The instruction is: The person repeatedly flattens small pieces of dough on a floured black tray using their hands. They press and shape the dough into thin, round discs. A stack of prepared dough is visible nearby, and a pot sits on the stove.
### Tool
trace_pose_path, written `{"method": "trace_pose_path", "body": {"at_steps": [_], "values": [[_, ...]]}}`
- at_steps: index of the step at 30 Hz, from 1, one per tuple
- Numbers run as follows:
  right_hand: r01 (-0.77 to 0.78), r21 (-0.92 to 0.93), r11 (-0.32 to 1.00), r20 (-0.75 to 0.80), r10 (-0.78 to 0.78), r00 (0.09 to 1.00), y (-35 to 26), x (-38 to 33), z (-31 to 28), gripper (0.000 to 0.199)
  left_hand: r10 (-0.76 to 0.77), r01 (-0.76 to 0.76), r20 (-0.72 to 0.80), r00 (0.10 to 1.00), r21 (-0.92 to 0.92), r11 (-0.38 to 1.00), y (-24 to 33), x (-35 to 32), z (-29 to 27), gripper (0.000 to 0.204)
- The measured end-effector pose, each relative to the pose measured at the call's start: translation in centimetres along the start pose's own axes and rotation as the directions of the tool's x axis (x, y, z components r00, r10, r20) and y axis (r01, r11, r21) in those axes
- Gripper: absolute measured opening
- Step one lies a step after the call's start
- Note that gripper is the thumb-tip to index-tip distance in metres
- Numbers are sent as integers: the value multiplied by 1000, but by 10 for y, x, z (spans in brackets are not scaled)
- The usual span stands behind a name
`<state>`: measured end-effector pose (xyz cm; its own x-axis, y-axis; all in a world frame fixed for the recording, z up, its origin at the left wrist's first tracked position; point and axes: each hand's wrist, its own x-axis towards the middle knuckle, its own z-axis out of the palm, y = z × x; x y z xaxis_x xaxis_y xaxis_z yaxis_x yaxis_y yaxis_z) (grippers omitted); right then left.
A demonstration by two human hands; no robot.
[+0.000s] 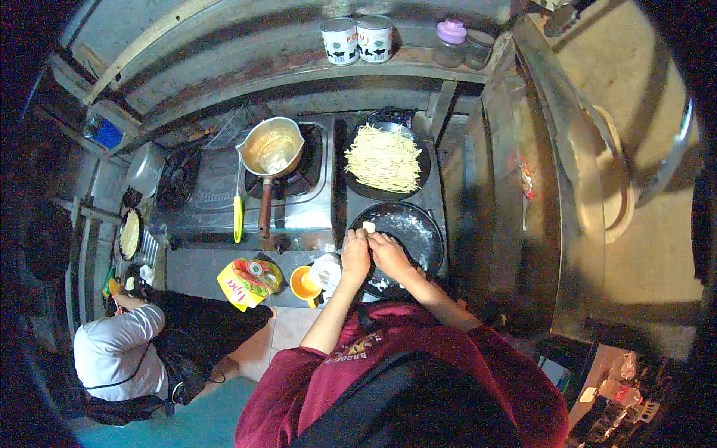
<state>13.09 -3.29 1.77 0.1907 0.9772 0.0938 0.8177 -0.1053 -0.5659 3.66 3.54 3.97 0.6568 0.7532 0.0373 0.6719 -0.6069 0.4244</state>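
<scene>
Both my hands meet over the left part of a round black tray [422,254] dusted with white flour. A small white piece of dough [369,226] shows just beyond my fingertips. My left hand [355,257] and my right hand [388,255] are closed side by side around it, fingers bent and thumbs hidden. Beyond this tray, a second dark round tray [358,184] bears a heap of pale yellow noodle-like strips [382,158]. Left of my left hand stand a white container [326,271] and an orange cup [305,283].
A saucepan [271,149] sits on the gas stove [216,216], its brown handle toward me, beside a yellow-green-handled utensil [238,219]. A yellow packet [249,284] lies on the counter. Two cans [357,41] and jars [449,46] line the shelf. Another person [119,355] works at the lower left.
</scene>
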Motion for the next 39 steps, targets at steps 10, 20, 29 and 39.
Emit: {"method": "trace_pose_path", "body": {"at_steps": [10, 20, 29, 39], "values": [[17, -19, 1000, -49, -18, 999, -6, -15, 1, 52, 157, -194, 114, 981, 617, 763, 10, -13, 4, 21], [-25, -163, 986, 108, 43, 993, -13, -23, 2, 59, -3, 47, 368, 930, -110, 993, -9, -23, -3, 27], [54, -200, 978, 141, -26, 990, -8, -22, 1, 38, -200, 267, 205, 958, -393, 880, -17, -31, -4, 21], [110, -219, 970, 175, -72, 982, -2, -9, -4, 21, -177, 222, 160, 971, -336, 915, -2, -35, -11, 20]]}}
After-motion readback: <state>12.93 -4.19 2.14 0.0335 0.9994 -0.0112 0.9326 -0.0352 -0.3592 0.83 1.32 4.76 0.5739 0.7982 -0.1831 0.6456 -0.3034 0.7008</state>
